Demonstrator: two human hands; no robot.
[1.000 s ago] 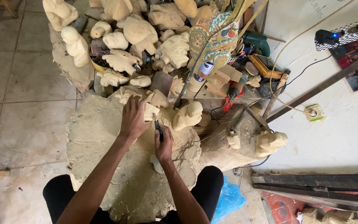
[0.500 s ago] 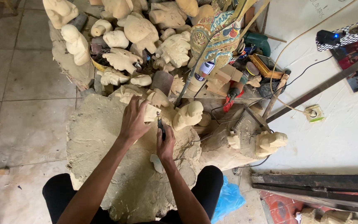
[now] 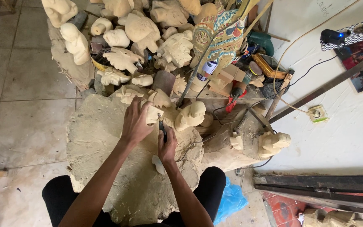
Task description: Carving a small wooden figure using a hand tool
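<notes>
carving (image 3: 153, 113): pale cream raw wood, under left hand (image 3: 134, 124)
tool (image 3: 162, 128): dark, black grip, in right hand (image 3: 167, 145)
stump worktop (image 3: 106, 147): dusty tan-grey, rough mottled
unpainted figures (image 3: 141, 29): same pale cream, plain
painted mask (image 3: 217, 35): multicolour, teal, red, gold ornament pattern
floor tiles (image 3: 17, 84): grey-beige, dark grout lines
bag (image 3: 231, 201): bright blue plastic
wall (image 3: 358, 122): off-white, smudged
cloth (image 3: 360, 29): black-and-white checks
trousers (image 3: 209, 189): black
red-handled tool (image 3: 233, 101): red
</notes>
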